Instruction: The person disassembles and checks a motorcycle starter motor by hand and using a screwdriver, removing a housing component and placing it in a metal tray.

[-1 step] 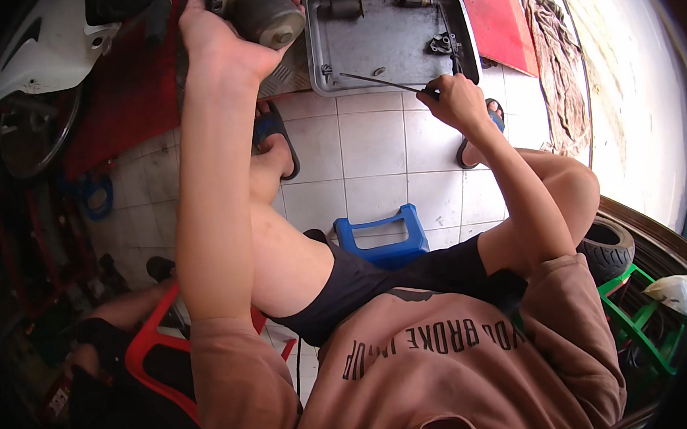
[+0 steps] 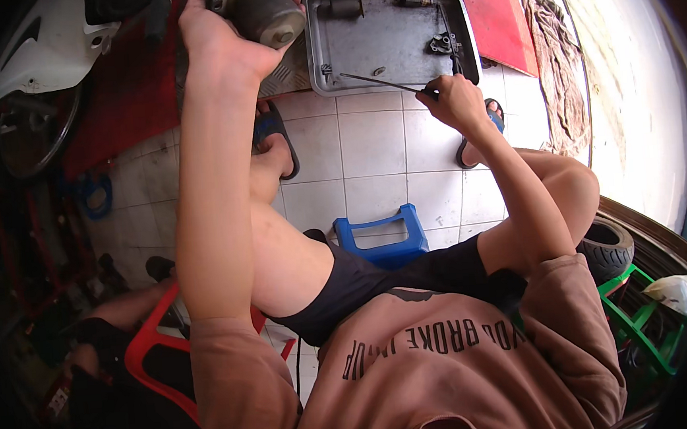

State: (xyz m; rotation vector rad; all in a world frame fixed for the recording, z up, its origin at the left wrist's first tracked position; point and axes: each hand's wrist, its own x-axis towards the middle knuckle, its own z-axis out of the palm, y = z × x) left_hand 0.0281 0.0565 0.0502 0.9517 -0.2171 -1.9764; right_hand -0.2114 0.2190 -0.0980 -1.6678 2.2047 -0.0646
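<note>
Up at the far left of the metal tray, my left hand (image 2: 220, 44) is closed round a grimy cylindrical metal part (image 2: 266, 17) that looks like a small motor housing, its rounded end towards the tray. My right hand (image 2: 459, 103), at the tray's near right corner, grips a dark-handled tool with a long thin shaft (image 2: 382, 83), apparently a screwdriver. Its tip reaches left over the grey tray (image 2: 348, 47). Inside the tray lie a dark cylinder (image 2: 345, 8), a smaller cylindrical part (image 2: 413, 1), a black mechanical piece (image 2: 441, 44) and a small oval bit (image 2: 379, 71).
A blue stool (image 2: 386, 251) stands between my legs. Left are a white motorcycle panel (image 2: 45, 52), a red chair (image 2: 142, 352) and another person's arm (image 2: 127, 303). Right are a brown cloth (image 2: 560, 72), a tyre (image 2: 607, 250) and a green stool (image 2: 638, 321).
</note>
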